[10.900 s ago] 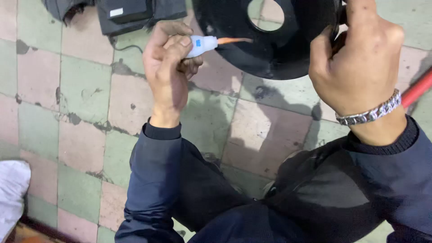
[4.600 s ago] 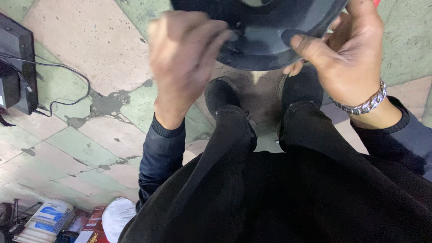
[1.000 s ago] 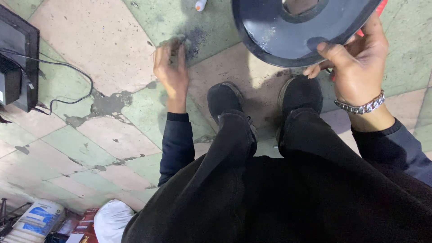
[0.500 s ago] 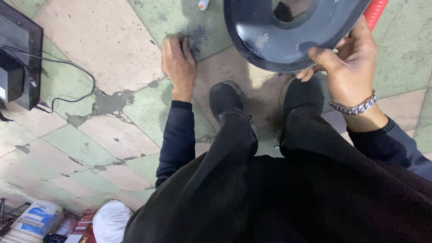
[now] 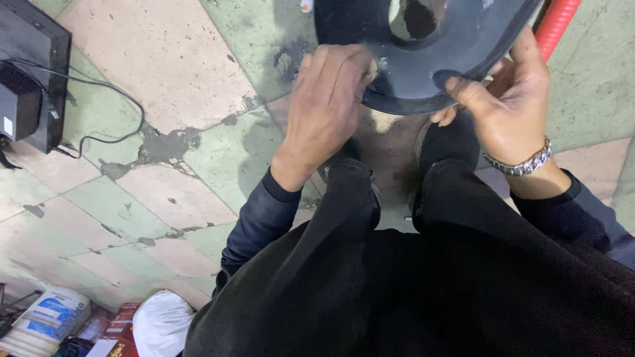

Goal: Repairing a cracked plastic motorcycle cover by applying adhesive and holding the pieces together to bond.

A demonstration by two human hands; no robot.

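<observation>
A dark grey round disc (image 5: pixel 463 49) with a large centre hole is held up over my knees at the top of the view. My right hand (image 5: pixel 506 109) grips its near rim, thumb on top, a metal bracelet on the wrist. My left hand (image 5: pixel 327 109) is at the disc's left edge, fingers curled against the rim; a small pale thing shows at its fingertips, too small to identify. My dark trousers and black shoes fill the lower half.
A black box with a cable (image 5: pixel 30 86) lies on the worn tiled floor at left. A red hose (image 5: pixel 555 26) runs behind the disc at upper right. A small white tube (image 5: pixel 306 5) lies at the top edge. Packets and a white bag (image 5: pixel 162 320) sit bottom left.
My left hand has risen from the floor to the disc's left edge. The disc has stayed in my right hand, shifted slightly toward me.
</observation>
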